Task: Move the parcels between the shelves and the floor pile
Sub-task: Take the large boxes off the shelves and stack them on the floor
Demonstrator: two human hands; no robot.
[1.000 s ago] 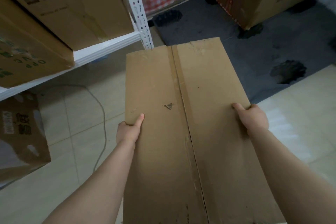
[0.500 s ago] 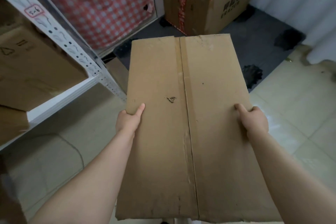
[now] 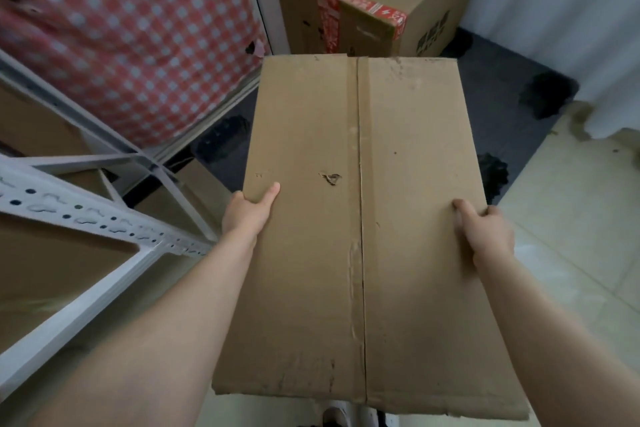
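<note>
Moved: shelf rack (image 3: pixel 86 215) has slid further left of the left hand (image 3: pixel 247 215); taped box (image 3: pixel 377 0) ahead looms nearer.
Left hand: grips parcel's (image 3: pixel 408 218) left edge, thumb on top.
Parcel: carried between both hands.
Right hand (image 3: pixel 485 230): grips its right edge.
Floor: dark mat (image 3: pixel 491 87) ahead, pale tiles (image 3: pixel 581 218) rightward.

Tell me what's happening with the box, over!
Both busy: left hand and right hand grip the box by its side edges, thumbs on top. Held flat, off the floor. Ahead, taped box on the dark mat; shelf close at left.
</note>
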